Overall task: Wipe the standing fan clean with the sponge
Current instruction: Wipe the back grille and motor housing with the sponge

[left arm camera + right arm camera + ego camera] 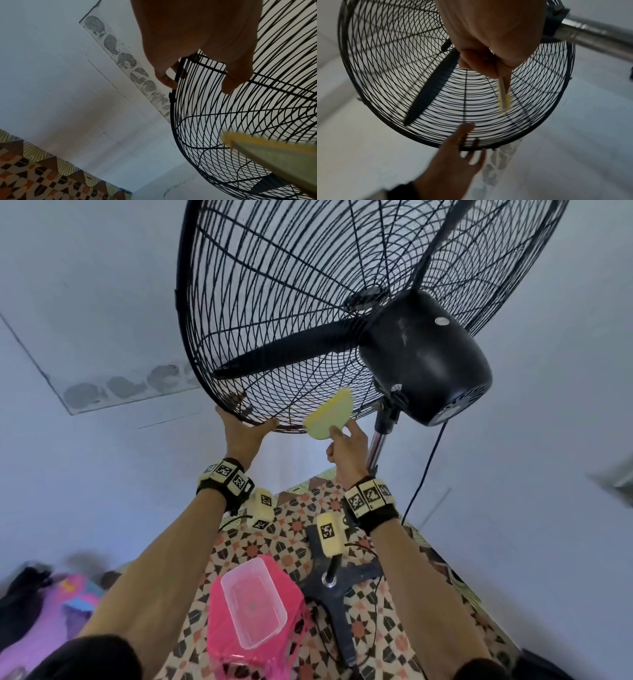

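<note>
Steadying fan [424, 357] by bottom rim, frame centre-left: left hand [245, 433], fingers spread behind wires, thumb in front. Centre: right hand [346, 453] pinches sponge [330, 416] against lower grille. Grille wiping looks underway; next stroke needs light pressure along wires.

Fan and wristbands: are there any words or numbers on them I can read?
None can be read.
Round sticker on the fan motor housing: too small.
Label low on that housing: blurred.
Wristband markers: black-and-white code squares, no letters.

Black wire fan cage [274, 302], shiny metal pole [376, 445], soft yellow sponge [330, 414]
</note>
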A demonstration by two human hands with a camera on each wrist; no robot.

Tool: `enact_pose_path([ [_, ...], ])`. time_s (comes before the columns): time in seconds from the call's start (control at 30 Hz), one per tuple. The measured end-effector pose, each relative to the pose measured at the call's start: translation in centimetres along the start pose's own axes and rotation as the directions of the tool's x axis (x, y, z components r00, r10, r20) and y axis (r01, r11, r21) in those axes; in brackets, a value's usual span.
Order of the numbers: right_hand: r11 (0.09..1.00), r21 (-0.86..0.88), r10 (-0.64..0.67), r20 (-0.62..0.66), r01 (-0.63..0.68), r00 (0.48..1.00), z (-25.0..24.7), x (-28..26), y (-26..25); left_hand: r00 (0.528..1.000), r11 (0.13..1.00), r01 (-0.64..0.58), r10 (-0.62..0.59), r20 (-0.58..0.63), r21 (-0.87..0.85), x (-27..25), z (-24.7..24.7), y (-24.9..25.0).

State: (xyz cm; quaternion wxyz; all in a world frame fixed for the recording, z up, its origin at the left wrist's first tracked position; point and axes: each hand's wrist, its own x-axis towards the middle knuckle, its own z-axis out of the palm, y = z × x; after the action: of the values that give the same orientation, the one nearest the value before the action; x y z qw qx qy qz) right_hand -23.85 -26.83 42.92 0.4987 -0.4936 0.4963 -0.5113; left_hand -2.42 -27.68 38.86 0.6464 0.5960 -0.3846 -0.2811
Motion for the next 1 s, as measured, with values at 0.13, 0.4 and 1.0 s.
enact_pose_path([
  [0.13,0.993,0.074,-0.105,0.237,0.09,0.966,-0.6,-1.6,-0.3,0.999,0.998,0.05,-0.049,-0.023,0.026,0.5,0.5,0.0],
  [0.4,0.999,-0.035,-0.017,0.045,0.019,0.999,-0.7,-0.5,0.6,0.996,0.998,0.065,-0.063,-0.062,0.023,-0.6,0.9,0.9],
  [1.0,0.988,-0.096,-0.096,0.212,0.118,0.973,-3.3,-1.0,-0.8,0.994,0.993,0.11,-0.109,-0.03,0.034,-0.9,0.8,0.6],
])
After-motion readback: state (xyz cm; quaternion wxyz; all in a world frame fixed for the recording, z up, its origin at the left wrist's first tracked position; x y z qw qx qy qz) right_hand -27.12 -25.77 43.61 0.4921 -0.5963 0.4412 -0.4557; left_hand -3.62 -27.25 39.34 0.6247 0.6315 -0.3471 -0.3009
